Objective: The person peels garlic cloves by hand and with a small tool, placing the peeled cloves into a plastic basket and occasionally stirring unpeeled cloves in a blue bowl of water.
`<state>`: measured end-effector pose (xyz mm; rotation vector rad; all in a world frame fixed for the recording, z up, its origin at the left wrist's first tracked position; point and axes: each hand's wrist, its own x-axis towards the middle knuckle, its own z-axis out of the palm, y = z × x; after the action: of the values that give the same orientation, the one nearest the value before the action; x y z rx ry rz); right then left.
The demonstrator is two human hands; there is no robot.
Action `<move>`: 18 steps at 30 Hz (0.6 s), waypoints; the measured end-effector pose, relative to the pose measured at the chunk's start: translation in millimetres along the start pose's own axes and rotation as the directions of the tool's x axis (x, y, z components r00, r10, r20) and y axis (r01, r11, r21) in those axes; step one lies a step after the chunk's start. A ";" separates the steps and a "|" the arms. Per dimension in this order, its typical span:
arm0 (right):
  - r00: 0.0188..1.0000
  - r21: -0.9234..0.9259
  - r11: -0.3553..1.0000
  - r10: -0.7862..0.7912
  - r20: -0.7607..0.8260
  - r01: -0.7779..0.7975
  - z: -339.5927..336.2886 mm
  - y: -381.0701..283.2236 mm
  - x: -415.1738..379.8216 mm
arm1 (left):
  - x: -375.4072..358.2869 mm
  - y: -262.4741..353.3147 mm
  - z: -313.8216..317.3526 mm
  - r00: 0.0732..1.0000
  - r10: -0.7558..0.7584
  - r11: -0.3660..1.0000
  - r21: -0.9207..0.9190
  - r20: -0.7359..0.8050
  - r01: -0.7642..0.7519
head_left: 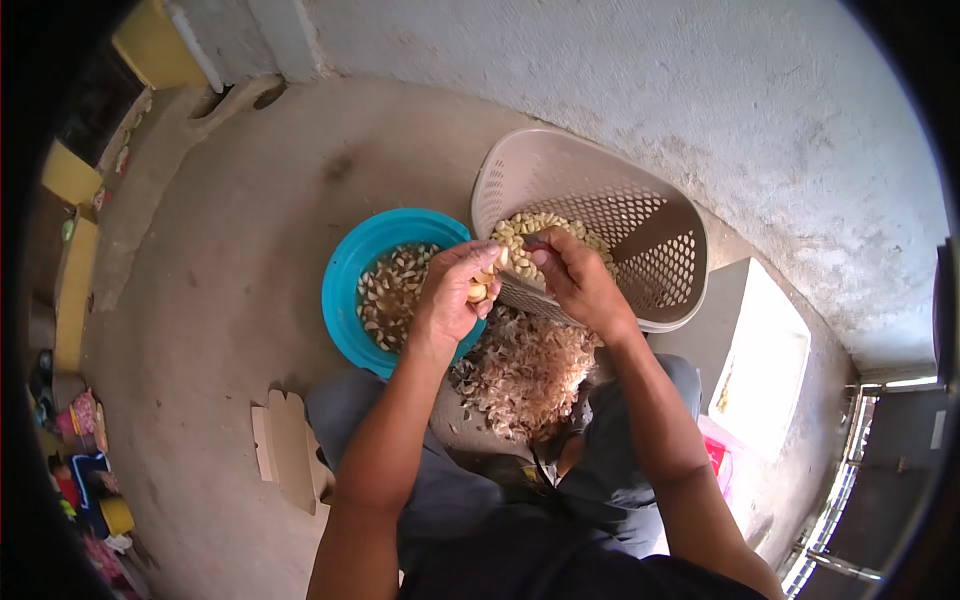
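My left hand is closed around several garlic cloves, and one pale clove stands out between thumb and fingertips. Close beside it, my right hand grips a small knife; only a short dark part of the blade shows, and the handle is hidden in the fingers. Under the left hand is a blue basin with garlic cloves in cloudy water. Behind both hands stands a beige perforated basket with many peeled garlic cloves inside. Below them, a heap of garlic skins lies on the floor between my legs.
A white foam box stands on the right, with something pink beside it. An opened piece of cardboard lies left of my leg. The wall rises behind the basket. Colourful items lie at the far left edge.
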<state>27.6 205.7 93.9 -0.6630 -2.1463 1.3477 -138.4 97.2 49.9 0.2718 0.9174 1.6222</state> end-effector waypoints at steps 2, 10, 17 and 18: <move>0.996 -0.117 0.992 0.062 0.066 -0.054 -1.6 0.5 -1.6 | -1.3 -1.6 7.6 0.998 -0.009 0.999 -0.033 -0.067 0.007; 0.996 -0.115 0.990 0.082 0.024 -0.079 9.8 -2.7 -3.7 | -3.1 -8.6 12.9 0.996 -0.027 1.000 0.012 -0.087 0.028; 0.996 -0.275 0.959 -0.083 -0.019 0.074 16.4 -4.0 -13.2 | -6.8 -18.1 15.7 0.995 -0.030 1.000 -0.009 -0.098 0.029; 0.997 -0.256 0.964 -0.074 -0.007 0.070 16.8 -4.4 -13.9 | -5.4 -20.3 12.8 0.996 -0.041 0.999 -0.020 -0.077 0.039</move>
<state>26.4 183.9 89.3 -0.6836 -2.3298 1.0325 -114.1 97.5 46.1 0.1779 0.9606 1.6125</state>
